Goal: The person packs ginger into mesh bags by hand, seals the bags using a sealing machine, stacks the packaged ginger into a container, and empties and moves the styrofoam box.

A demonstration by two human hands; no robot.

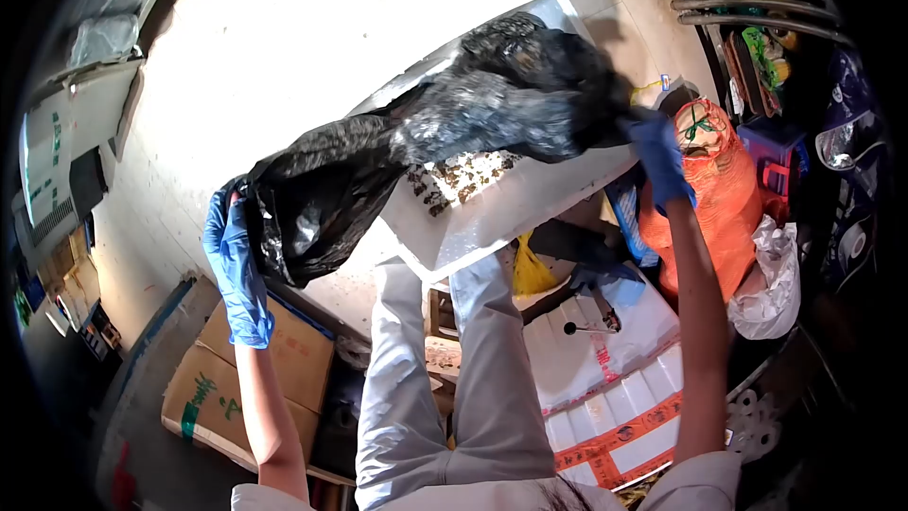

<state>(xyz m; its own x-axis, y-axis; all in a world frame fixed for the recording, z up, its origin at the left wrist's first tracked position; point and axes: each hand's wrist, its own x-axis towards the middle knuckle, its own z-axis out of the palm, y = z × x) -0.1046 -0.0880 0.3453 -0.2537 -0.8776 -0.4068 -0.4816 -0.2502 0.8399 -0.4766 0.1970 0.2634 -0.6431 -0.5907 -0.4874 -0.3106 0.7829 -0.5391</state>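
A large black plastic bag (501, 99) stretches between my two hands, crumpled and partly blurred. My left hand (236, 255), in a blue glove, grips the bag's edge at the left, where the bag hangs wide. At the right my right hand (659, 156), also blue-gloved and smeared by motion, is closed on the other end of the bag. Beneath the bag lies a white tray (558, 185), tilted across the view. Small brown and dark bits (459, 180) are scattered on its bottom; the bag hides the rest of its inside.
A cardboard box (213, 383) stands at the lower left. An orange mesh sack (705, 208) and a white plastic bag (771, 279) are at the right. A white foam box (605, 360) with red tape sits near my legs, beside a yellow bag (532, 268).
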